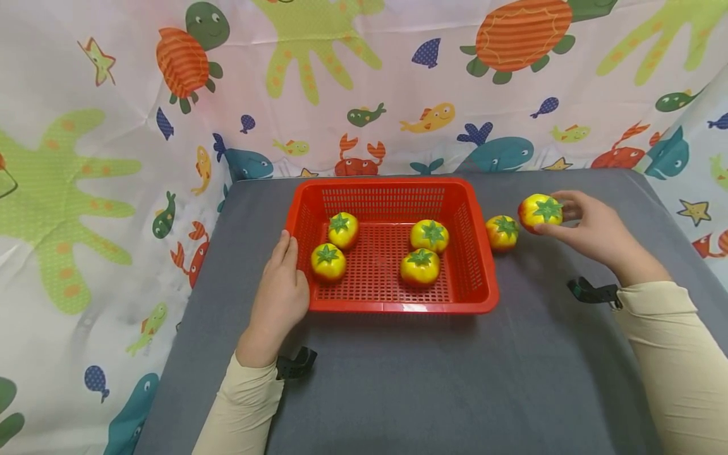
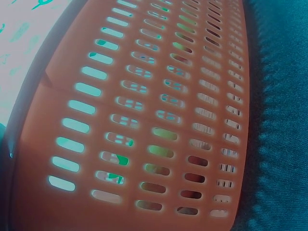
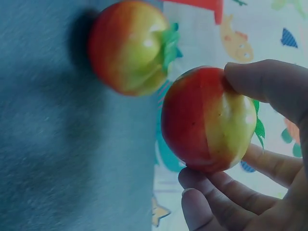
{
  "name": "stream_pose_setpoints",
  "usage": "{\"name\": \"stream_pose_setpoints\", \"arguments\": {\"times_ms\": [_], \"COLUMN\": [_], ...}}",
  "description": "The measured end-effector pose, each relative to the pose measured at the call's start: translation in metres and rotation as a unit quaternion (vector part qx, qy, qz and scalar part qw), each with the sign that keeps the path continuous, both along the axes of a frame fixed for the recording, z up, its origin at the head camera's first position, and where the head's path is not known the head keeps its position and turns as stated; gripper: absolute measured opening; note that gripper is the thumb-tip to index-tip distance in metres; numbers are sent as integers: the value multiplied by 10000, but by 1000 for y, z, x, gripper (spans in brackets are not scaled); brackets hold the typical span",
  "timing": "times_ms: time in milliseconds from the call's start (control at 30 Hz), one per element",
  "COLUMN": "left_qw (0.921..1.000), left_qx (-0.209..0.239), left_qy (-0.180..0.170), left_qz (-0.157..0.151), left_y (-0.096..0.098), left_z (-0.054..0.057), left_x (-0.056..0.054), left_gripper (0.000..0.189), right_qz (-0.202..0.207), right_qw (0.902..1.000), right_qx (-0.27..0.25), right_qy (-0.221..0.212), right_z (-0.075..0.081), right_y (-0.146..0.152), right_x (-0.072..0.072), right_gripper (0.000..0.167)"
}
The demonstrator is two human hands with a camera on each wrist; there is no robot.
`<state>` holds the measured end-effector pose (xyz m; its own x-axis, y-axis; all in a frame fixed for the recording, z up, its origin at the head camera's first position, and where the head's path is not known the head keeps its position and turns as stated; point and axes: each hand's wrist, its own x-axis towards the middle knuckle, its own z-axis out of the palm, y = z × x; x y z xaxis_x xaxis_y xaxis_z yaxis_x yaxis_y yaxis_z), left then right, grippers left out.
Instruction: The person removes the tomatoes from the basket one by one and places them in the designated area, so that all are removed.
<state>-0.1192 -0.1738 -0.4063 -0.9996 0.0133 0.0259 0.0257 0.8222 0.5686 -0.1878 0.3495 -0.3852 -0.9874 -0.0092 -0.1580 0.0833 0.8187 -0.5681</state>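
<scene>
My right hand (image 1: 597, 227) pinches a red-and-yellow toy tomato (image 1: 539, 213) with a green leafy top, thumb on one side and fingers on the other. Close to it, a second toy tomato (image 1: 502, 234) stands on the table beside the right wall of a red plastic basket (image 1: 392, 308). In the right wrist view the held tomato (image 3: 207, 120) is apart from the other one (image 3: 127, 48). My left hand (image 1: 279, 297) rests along the basket's left rim, fingers extended. The left wrist view shows the slotted basket wall (image 2: 139, 115) but no fingers.
Inside the basket, two tomatoes sit at the left, one a yellow tomato (image 1: 328, 263), and two at the right, including a nearer tomato (image 1: 420, 268). A grey cloth (image 1: 392, 385) covers the table. A sea-animal curtain (image 1: 318, 120) hangs behind and at the sides.
</scene>
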Motion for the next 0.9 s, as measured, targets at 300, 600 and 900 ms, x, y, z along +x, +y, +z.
{"name": "stream_pose_setpoints", "arguments": {"times_ms": [300, 600, 900], "left_qw": [10000, 10000, 9999], "left_qx": [-11, -29, -42], "left_qy": [24, 43, 92], "left_qz": [0, 5, 7], "left_y": [0, 0, 0], "left_z": [0, 0, -1], "left_x": [0, 0, 0], "left_gripper": [63, 63, 63], "right_qz": [-10, 26, 26], "right_qw": [9998, 9981, 9978], "right_qx": [37, 65, 108], "right_qy": [-204, -616, -646], "right_z": [-23, -36, -42], "right_y": [17, 22, 23], "right_x": [1, 0, 2], "right_gripper": [93, 97, 98]}}
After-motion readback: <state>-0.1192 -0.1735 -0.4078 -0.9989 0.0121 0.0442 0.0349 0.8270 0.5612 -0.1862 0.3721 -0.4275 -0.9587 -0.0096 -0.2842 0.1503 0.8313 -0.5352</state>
